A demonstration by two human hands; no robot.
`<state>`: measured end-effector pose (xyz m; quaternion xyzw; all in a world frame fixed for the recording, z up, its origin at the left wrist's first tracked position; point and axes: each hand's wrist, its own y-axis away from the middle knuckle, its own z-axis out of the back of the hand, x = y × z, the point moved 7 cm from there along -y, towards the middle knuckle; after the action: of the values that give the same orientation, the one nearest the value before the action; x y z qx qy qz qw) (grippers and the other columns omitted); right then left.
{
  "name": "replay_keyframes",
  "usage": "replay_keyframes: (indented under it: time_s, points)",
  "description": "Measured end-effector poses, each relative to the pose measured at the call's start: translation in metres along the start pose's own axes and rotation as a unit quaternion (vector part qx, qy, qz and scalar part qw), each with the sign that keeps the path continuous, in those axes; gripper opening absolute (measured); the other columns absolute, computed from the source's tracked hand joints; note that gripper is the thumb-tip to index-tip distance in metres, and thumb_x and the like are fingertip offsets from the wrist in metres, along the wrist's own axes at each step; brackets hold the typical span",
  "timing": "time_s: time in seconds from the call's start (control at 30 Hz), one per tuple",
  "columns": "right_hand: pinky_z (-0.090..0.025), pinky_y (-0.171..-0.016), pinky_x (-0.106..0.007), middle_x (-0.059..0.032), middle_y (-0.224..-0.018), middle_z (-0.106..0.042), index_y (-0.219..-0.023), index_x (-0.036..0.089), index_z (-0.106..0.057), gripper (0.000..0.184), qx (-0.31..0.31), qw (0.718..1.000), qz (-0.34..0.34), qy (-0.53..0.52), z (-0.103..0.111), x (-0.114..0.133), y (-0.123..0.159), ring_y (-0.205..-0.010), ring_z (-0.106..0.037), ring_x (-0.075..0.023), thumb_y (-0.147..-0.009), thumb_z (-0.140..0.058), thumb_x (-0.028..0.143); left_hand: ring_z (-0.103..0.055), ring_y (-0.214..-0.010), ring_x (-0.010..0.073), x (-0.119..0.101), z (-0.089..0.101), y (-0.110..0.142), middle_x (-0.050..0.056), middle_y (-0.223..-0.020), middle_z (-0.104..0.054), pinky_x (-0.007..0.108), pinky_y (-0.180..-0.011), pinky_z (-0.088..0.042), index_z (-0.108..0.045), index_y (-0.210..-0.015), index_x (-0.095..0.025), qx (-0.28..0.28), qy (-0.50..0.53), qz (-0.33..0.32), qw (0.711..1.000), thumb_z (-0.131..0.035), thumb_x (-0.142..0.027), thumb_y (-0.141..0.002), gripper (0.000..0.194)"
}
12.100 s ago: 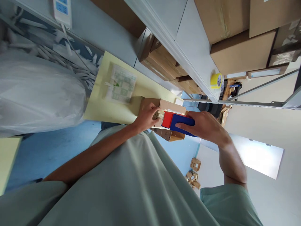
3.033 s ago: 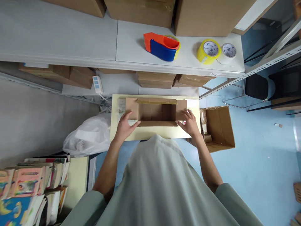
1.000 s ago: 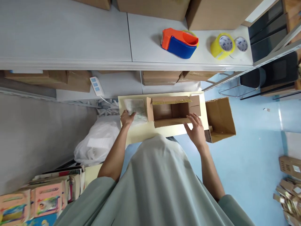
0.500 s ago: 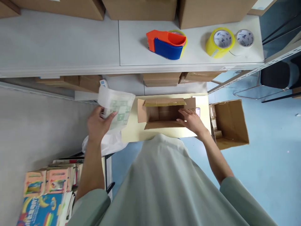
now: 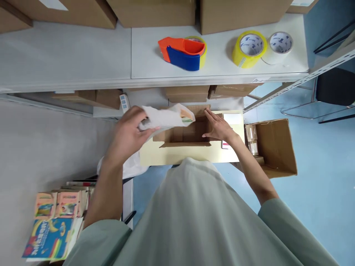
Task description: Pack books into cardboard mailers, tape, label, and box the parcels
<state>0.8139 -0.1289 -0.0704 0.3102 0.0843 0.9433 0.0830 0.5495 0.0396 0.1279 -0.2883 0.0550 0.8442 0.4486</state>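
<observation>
My left hand (image 5: 127, 135) is closed on one end of a white plastic packet (image 5: 166, 117). An orange and green patch shows at its far end; what is inside I cannot make out. The packet is tilted above the left part of an open cardboard box (image 5: 185, 144), hiding some of its back edge. On the box's right side rests my right hand (image 5: 217, 127), fingers spread, thumb over the opening. The part of the box's inside that shows is bare cardboard.
A pale table (image 5: 155, 157) bears the box and a phone (image 5: 226, 145). Above runs a shelf (image 5: 97, 62) with an orange-blue tape dispenser (image 5: 183, 53) and tape rolls (image 5: 249, 50). A larger carton (image 5: 277, 147) stands right, book stacks (image 5: 52, 229) lower left.
My left hand has swung the packet right and up, from beside the box to over it, turning it edge-on. The box sits a little further left in view; my right hand stays at its right side.
</observation>
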Motion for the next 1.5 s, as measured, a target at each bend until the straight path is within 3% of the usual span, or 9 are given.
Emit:
replay_keyframes:
  time_s: [0.17,0.4,0.6,0.8,1.0,1.17,1.3,1.4,1.5]
  points:
    - [-0.035,-0.135,-0.066,-0.0191,-0.184,-0.033,-0.184,0.024,-0.011,0.138,-0.011,0.999,-0.004,-0.033,0.002,-0.013,-0.011,-0.168,-0.036,-0.0453,-0.078,-0.099,0.041,-0.067,-0.105,0.0237,-0.009,-0.077,-0.036,0.004,-0.112,-0.069,0.034,-0.093,-0.053,-0.074,-0.115,-0.025,0.133,-0.003,-0.018,0.991,-0.072,-0.029,-0.099,0.017]
    - [-0.035,-0.136,-0.063,-0.0192,-0.182,-0.038,-0.181,0.024,-0.024,0.131,-0.012,0.998,-0.007,-0.058,-0.004,-0.021,-0.016,-0.168,-0.038,-0.0426,-0.075,-0.101,0.027,-0.069,-0.104,0.0278,0.03,-0.186,-0.049,0.006,-0.113,-0.071,0.036,-0.091,-0.052,-0.076,-0.122,-0.023,0.262,-0.015,0.008,0.965,-0.08,-0.034,-0.092,0.033]
    - [-0.035,-0.138,-0.057,-0.0173,-0.182,-0.038,-0.179,0.019,-0.031,0.11,-0.005,0.998,-0.017,-0.057,-0.009,-0.014,-0.014,-0.17,-0.036,-0.0375,-0.086,-0.089,0.021,-0.072,-0.121,0.0333,0.063,-0.247,-0.038,0.01,-0.128,-0.076,0.037,-0.102,-0.053,-0.078,-0.132,-0.025,0.346,-0.071,0.024,0.935,-0.083,-0.03,-0.089,0.043]
    - [-0.039,-0.135,-0.06,-0.0158,-0.181,-0.041,-0.179,0.02,-0.031,0.098,-0.022,0.999,-0.018,-0.042,-0.01,-0.01,-0.013,-0.168,-0.04,-0.0374,-0.094,-0.08,0.024,-0.074,-0.126,0.0344,0.08,-0.289,-0.027,0.012,-0.138,-0.079,0.036,-0.104,-0.055,-0.078,-0.138,-0.025,0.416,-0.089,0.056,0.903,-0.088,-0.03,-0.087,0.052]
    - [-0.041,-0.133,-0.062,-0.0178,-0.179,-0.043,-0.178,0.017,-0.032,0.087,-0.029,0.999,-0.02,-0.02,-0.008,-0.004,-0.008,-0.168,-0.041,-0.0363,-0.101,-0.07,0.026,-0.073,-0.134,0.033,0.087,-0.3,-0.009,0.011,-0.144,-0.078,0.035,-0.11,-0.055,-0.076,-0.141,-0.025,0.44,-0.1,0.093,0.888,-0.088,-0.023,-0.085,0.058]
    - [-0.042,-0.134,-0.061,-0.0191,-0.175,-0.049,-0.177,0.015,-0.034,0.082,-0.037,0.999,-0.032,0.004,-0.008,-0.002,0.004,-0.166,-0.043,-0.0367,-0.103,-0.067,0.03,-0.069,-0.142,0.0344,0.083,-0.29,0.0,0.015,-0.149,-0.075,0.037,-0.118,-0.052,-0.07,-0.15,-0.02,0.439,-0.083,0.09,0.89,-0.089,-0.021,-0.085,0.068]
    - [-0.042,-0.134,-0.06,-0.0188,-0.172,-0.054,-0.176,0.015,-0.038,0.079,-0.051,0.998,-0.03,0.017,-0.003,0.0,0.024,-0.165,-0.046,-0.0379,-0.104,-0.065,0.032,-0.053,-0.157,0.039,0.07,-0.258,0.01,0.021,-0.166,-0.058,0.044,-0.129,-0.043,-0.054,-0.164,-0.016,0.37,-0.067,0.058,0.925,-0.092,-0.019,-0.082,0.09]
    - [-0.044,-0.133,-0.06,-0.0153,-0.172,-0.055,-0.176,0.019,-0.04,0.077,-0.074,0.997,-0.027,0.015,0.004,0.001,0.044,-0.162,-0.048,-0.0378,-0.104,-0.065,0.033,-0.054,-0.153,0.0398,0.061,-0.219,0.029,0.019,-0.162,-0.06,0.052,-0.129,-0.043,-0.053,-0.164,-0.02,0.278,-0.048,0.042,0.959,-0.086,-0.024,-0.09,0.082]
    - [-0.047,-0.129,-0.064,-0.0122,-0.171,-0.057,-0.176,0.024,-0.041,0.078,-0.085,0.995,-0.045,0.02,0.007,-0.001,0.059,-0.16,-0.05,-0.0391,-0.103,-0.066,0.036,-0.053,-0.15,0.044,0.063,-0.18,0.052,0.019,-0.158,-0.061,0.061,-0.127,-0.042,-0.057,-0.16,-0.025,0.181,-0.058,0.077,0.979,-0.084,-0.031,-0.092,0.073]
